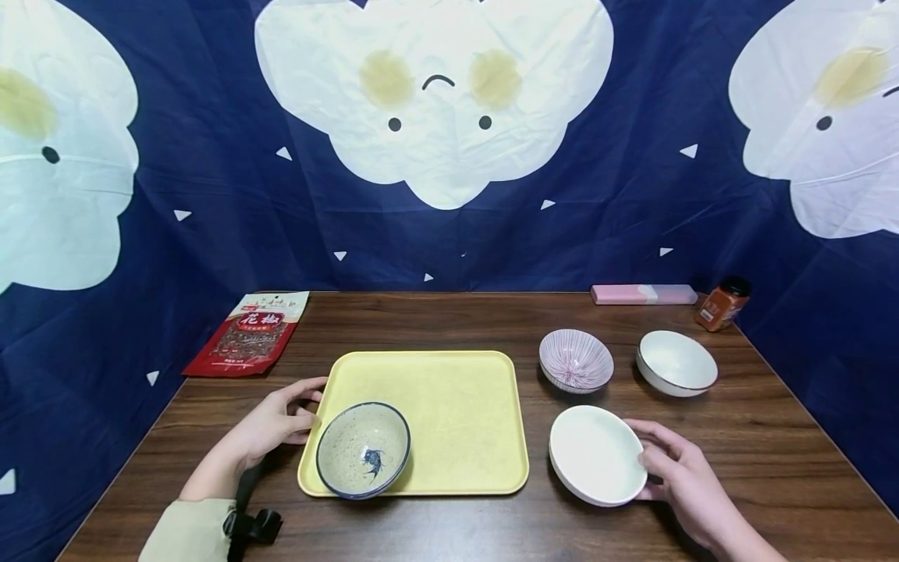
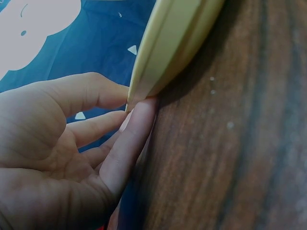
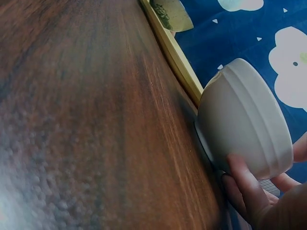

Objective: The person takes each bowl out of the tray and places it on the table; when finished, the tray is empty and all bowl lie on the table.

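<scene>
A yellow tray (image 1: 456,421) lies on the table, and my left hand (image 1: 281,421) pinches its left rim. The left wrist view shows the fingertips and thumb of that hand (image 2: 81,139) meeting at the tray edge (image 2: 163,52). Inside the tray, toward its near left corner, sits a speckled bowl (image 1: 361,449) with a dark blue rim and a blue fish. My right hand (image 1: 677,476) grips the right side of a plain white bowl (image 1: 597,455), just right of the tray. From the right wrist, the fingers (image 3: 244,179) press on this bowl's outer wall (image 3: 240,124).
Behind the white bowl stand a small striped bowl (image 1: 576,361) and another white bowl (image 1: 676,363) with a dark rim. A pink box (image 1: 642,294) and an orange spice jar (image 1: 723,304) are at the back right. A red spice packet (image 1: 246,336) lies back left.
</scene>
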`<state>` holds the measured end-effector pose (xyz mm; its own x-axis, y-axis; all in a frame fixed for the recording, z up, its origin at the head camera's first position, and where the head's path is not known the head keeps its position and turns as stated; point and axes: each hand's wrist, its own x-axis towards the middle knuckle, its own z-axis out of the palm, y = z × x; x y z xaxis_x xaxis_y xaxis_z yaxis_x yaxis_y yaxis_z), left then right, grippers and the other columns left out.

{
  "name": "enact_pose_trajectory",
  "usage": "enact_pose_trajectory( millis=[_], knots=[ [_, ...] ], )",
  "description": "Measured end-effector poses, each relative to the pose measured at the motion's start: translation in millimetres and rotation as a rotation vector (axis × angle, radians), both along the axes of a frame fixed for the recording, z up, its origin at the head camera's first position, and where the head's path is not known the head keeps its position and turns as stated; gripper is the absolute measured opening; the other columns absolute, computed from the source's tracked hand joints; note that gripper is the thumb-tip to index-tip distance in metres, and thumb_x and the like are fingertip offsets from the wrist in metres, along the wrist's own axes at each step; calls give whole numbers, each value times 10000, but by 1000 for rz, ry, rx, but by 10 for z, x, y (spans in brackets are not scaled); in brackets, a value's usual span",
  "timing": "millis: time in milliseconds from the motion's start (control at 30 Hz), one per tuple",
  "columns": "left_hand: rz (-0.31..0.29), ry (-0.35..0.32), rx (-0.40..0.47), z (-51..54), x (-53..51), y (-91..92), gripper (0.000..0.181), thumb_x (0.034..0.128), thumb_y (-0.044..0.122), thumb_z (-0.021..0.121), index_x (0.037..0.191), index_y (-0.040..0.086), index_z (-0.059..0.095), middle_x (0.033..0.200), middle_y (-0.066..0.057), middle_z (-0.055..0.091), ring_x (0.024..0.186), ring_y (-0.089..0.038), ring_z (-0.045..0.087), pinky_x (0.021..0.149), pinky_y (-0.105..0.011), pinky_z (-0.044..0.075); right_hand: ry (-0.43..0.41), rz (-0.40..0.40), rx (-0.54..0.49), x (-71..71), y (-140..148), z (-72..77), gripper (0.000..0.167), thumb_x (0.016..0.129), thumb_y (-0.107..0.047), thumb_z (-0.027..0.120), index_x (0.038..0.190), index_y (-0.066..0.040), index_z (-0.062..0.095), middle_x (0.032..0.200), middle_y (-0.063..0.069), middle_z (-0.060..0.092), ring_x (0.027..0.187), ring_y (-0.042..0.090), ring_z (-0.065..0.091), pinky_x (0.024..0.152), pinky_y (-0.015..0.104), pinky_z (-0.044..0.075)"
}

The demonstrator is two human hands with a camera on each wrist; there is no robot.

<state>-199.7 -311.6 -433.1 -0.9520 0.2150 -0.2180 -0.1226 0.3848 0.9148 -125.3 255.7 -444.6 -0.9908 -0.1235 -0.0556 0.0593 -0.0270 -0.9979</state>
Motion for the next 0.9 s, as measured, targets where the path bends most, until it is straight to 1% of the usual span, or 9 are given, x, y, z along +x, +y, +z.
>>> enact_pose_trajectory(
  millis=[200, 367, 467, 567, 633, 700, 800, 833, 900],
  knots=[
    [0, -6, 0, 2, -3, 4, 718, 876, -41, 618, 1539, -41, 344, 1327, -282, 461, 904, -267, 597, 758, -431, 606, -26, 11, 4, -2, 21, 9, 504, 940, 97, 437, 1234, -254, 649, 1135, -71, 699, 915, 174, 662, 665, 388, 602],
    [4, -9, -3, 5, -1, 4, 714, 883, -40, 621, 1540, -39, 342, 1331, -280, 461, 906, -274, 600, 768, -435, 605, -38, 59, 8, -21, 53, 15, 442, 967, 67, 432, 1264, -207, 612, 1137, -11, 648, 920, 168, 650, 700, 385, 602],
    [7, -9, -7, 3, 5, -2, 712, 887, -38, 622, 1541, -38, 341, 1332, -277, 461, 909, -278, 599, 775, -440, 604, -30, 91, 30, -36, 70, 26, 384, 992, 42, 436, 1304, -133, 577, 1148, -9, 635, 942, 152, 650, 728, 371, 599],
    [8, -9, -7, 4, 9, -5, 713, 889, -36, 621, 1543, -36, 338, 1337, -276, 458, 913, -282, 601, 780, -446, 603, -18, 104, 80, -58, 74, 57, 365, 1017, 10, 449, 1378, 9, 499, 1172, -6, 653, 977, 131, 656, 753, 356, 596],
    [9, -12, -6, 4, 10, -6, 713, 891, -35, 620, 1545, -35, 336, 1341, -277, 456, 913, -282, 602, 783, -447, 603, -15, 89, 130, -78, 64, 94, 399, 1028, -16, 463, 1411, 96, 440, 1203, 49, 649, 998, 114, 655, 766, 349, 595],
    [11, -15, -5, 6, 10, -4, 714, 891, -35, 620, 1546, -32, 335, 1345, -277, 454, 912, -282, 602, 784, -447, 603, -13, 52, 195, -100, 45, 140, 444, 1028, -35, 480, 1426, 145, 399, 1232, 135, 638, 1006, 85, 647, 764, 334, 589],
    [11, -18, -4, 2, 8, -3, 714, 893, -35, 620, 1548, -29, 336, 1346, -277, 455, 910, -281, 603, 787, -447, 602, 11, -8, 276, -145, 24, 222, 439, 1040, -68, 494, 1420, 143, 425, 1252, 213, 624, 1013, 43, 634, 777, 295, 573],
    [11, -18, -5, 0, 8, -3, 714, 893, -35, 621, 1548, -28, 336, 1345, -276, 456, 910, -280, 604, 787, -446, 602, 21, -25, 297, -164, 20, 252, 432, 1047, -86, 499, 1412, 137, 440, 1242, 211, 633, 1011, 35, 632, 786, 281, 564],
    [11, -19, -4, -4, 8, -6, 715, 894, -34, 622, 1549, -25, 337, 1346, -275, 456, 911, -281, 604, 788, -446, 602, 50, -53, 323, -207, 14, 310, 414, 1061, -121, 505, 1389, 128, 467, 1201, 163, 665, 1005, 34, 639, 798, 259, 554]
  ],
)
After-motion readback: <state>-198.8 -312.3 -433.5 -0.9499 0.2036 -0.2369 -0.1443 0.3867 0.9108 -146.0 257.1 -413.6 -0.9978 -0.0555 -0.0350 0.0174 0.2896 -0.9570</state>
